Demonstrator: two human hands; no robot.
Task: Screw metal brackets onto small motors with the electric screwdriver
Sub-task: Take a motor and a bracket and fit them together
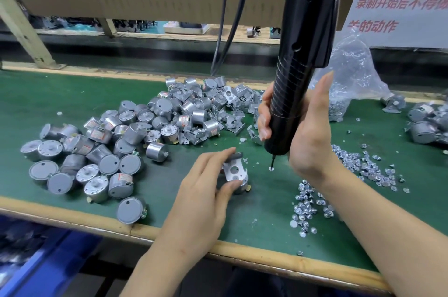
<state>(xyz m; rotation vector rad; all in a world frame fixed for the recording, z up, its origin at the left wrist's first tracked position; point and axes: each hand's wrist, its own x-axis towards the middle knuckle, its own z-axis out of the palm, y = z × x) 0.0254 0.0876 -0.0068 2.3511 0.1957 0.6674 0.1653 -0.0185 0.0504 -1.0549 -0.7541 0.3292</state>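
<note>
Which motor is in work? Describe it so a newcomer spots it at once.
On the green bench mat, just left of the upright black electric screwdriver gripped by the right hand, the left hand pinches a small silver cylindrical motor. Unlike the bare motors heaped to the left, it carries a pale metal bracket with round holes on top.

1 electric screwdriver (pixel 300 54), 2 black cables (pixel 230 18) behind it. 2 hands: left hand (pixel 203 190), right hand (pixel 308 132). 1 bracketed motor (pixel 236 172) apart from the heaps. Loose motors (pixel 116 141): one heap, several dozen, too many for an exact count. Loose brackets (pixel 232 107): one smaller heap, number unclear. Screws (pixel 308 207): two scatters, dozens each. 1 plastic bag (pixel 351 78). Assembled units (pixel 426 124) far right: a handful, cut off by the frame edge
</note>
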